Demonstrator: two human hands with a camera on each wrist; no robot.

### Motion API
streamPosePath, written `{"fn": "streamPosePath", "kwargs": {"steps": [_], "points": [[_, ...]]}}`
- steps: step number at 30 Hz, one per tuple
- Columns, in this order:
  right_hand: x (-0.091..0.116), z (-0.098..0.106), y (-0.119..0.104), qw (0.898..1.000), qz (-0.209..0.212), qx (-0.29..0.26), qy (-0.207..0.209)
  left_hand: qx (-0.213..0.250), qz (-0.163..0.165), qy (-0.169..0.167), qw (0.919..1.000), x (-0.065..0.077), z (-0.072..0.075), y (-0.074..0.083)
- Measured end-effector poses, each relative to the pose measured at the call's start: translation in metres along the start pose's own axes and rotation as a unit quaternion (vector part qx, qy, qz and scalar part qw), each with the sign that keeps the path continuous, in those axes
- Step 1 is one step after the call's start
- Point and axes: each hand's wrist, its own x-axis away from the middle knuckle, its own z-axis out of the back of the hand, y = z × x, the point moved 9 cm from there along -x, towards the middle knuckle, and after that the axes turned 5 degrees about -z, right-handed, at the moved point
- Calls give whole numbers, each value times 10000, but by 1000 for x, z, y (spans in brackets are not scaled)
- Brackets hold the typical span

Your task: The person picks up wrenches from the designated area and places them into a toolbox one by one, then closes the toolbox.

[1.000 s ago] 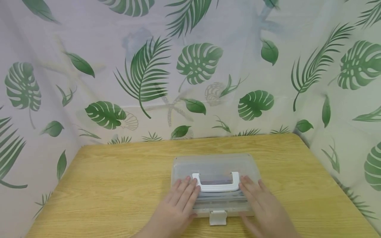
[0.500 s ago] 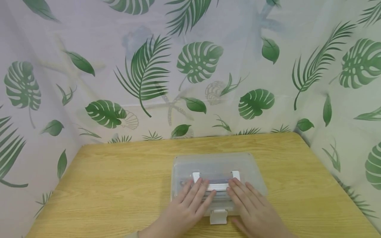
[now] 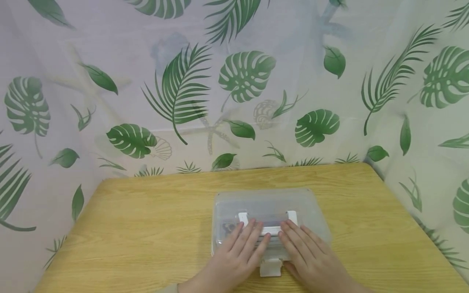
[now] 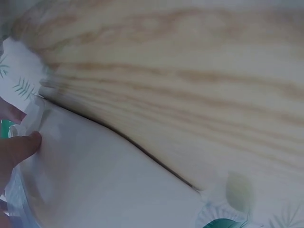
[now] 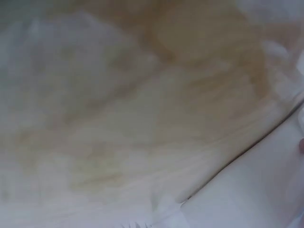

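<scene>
On the wooden table (image 3: pixel 146 228) lies a clear plastic case (image 3: pixel 271 200) with a white carry handle (image 3: pixel 271 230) folded down on its lid. Its white front latch (image 3: pixel 270 268) hangs outward. My left hand (image 3: pixel 234 256) rests on the front left of the lid, straight fingers over the left part of the handle. Opposite it, my right hand (image 3: pixel 313 254) lies with straight fingers over the handle's right part. Blurred contents show through the lid, including a dark shape near the left fingers. In the left wrist view, the left thumb (image 4: pixel 23 146) appears beside the case's translucent edge.
A leaf-patterned cloth (image 3: pixel 249 142) hangs behind the table and along both sides. The table's back edge runs just beyond the case. The right wrist view is blurred, with a fingertip (image 5: pixel 302 145) at its right edge.
Both hands have slid inward over the lid, from either side of the handle onto it. The case has stayed almost where it was, its latch still hanging outward.
</scene>
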Motion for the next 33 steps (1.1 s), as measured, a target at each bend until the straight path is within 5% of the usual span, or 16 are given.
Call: {"fn": "streamPosePath", "kwargs": {"steps": [16, 33], "points": [[-7, 3, 5, 9996, 13, -41, 278, -236, -36, 247, 9994, -11, 1, -1], [-5, 5, 2, 9990, 308, -286, 156, -116, -446, -313, 9984, -3, -2, 0]]}}
